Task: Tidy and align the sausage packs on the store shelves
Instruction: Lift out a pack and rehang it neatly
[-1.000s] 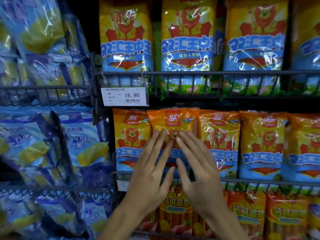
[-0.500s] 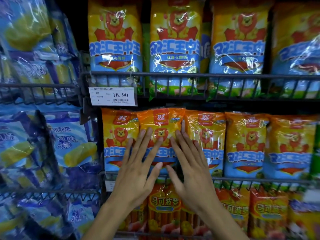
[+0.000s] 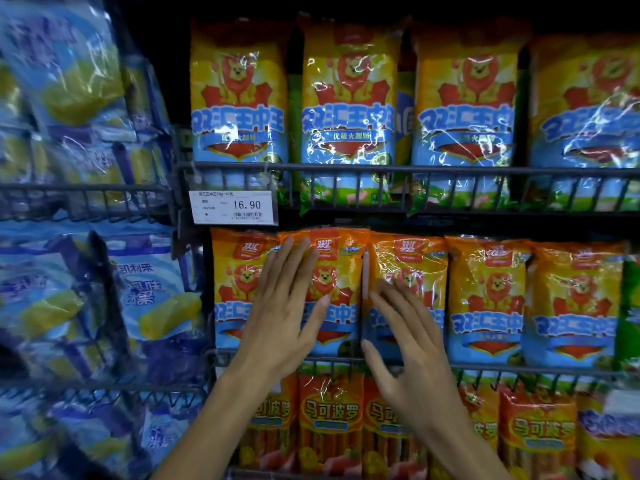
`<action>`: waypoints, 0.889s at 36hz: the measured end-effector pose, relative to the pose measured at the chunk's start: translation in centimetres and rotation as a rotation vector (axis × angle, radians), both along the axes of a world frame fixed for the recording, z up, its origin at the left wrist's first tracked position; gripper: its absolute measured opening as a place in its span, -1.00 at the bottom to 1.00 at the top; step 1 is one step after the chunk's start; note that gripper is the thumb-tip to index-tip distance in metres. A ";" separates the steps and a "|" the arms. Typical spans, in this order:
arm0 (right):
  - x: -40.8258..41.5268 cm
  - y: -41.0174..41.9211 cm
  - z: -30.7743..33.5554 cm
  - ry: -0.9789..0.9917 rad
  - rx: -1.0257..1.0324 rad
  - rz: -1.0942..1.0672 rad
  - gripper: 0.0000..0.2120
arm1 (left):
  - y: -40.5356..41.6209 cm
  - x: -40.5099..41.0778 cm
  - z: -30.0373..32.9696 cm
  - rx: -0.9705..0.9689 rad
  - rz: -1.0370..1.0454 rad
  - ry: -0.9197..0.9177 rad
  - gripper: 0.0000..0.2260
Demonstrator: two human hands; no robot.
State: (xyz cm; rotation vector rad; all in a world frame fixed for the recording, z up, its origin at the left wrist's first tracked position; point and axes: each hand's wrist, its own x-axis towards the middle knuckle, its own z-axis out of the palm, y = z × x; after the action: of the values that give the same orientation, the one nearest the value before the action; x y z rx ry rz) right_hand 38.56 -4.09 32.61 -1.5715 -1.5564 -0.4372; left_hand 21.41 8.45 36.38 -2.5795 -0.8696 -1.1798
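Both hands have been spread apart: left hand [image 3: 282, 327], fingers straight, is laid flat on the second orange sausage pack [image 3: 332, 292] of the middle shelf [image 3: 519, 368]; right hand [image 3: 412, 344], blurred, is held open beside it. Even pressure is advised until pack faces are flush.

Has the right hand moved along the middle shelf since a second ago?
Yes. The right hand has slid rightward, off the second orange sausage pack and onto the third pack, counting from the price tag.
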 end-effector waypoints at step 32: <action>2.5 -4.0 1.4 0.453 -0.050 -0.120 -0.22 | -9.1 7.3 -2.7 -0.499 -0.170 -0.042 -0.36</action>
State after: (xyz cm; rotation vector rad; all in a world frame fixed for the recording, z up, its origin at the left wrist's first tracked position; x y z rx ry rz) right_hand 41.05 -8.13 34.01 -1.6687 -1.1379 -0.0936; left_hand 28.71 -0.61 33.67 -3.0853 -1.0899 -1.1856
